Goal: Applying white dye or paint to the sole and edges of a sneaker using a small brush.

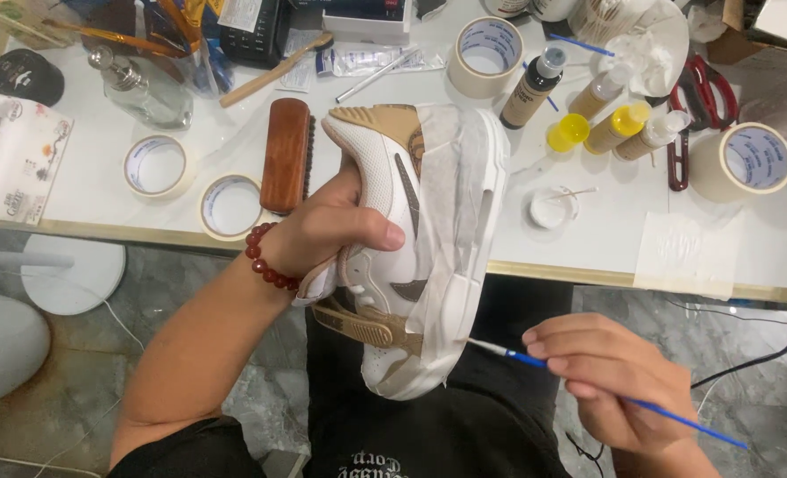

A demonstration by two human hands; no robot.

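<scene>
The brush tip meets the sole edge of the white and tan sneaker (384,257) right where the masking tape (451,221) ends, so a loaded stroke could likely bleed under the tape or stray onto the upper. The sneaker hangs in the air above the lap, in front of the white table (606,239), so a small wobble could smear the line.

The left hand (331,226) is closed around the sneaker at its collar, thumb across the side, wrist bent, with a red bead bracelet (268,258) on it. The right hand (610,381) pinches the thin blue paintbrush (588,382) between fingertips, low and to the right, bristles aimed left at the midsole. 1 small open dish (553,208) sits on the table beyond.
</scene>
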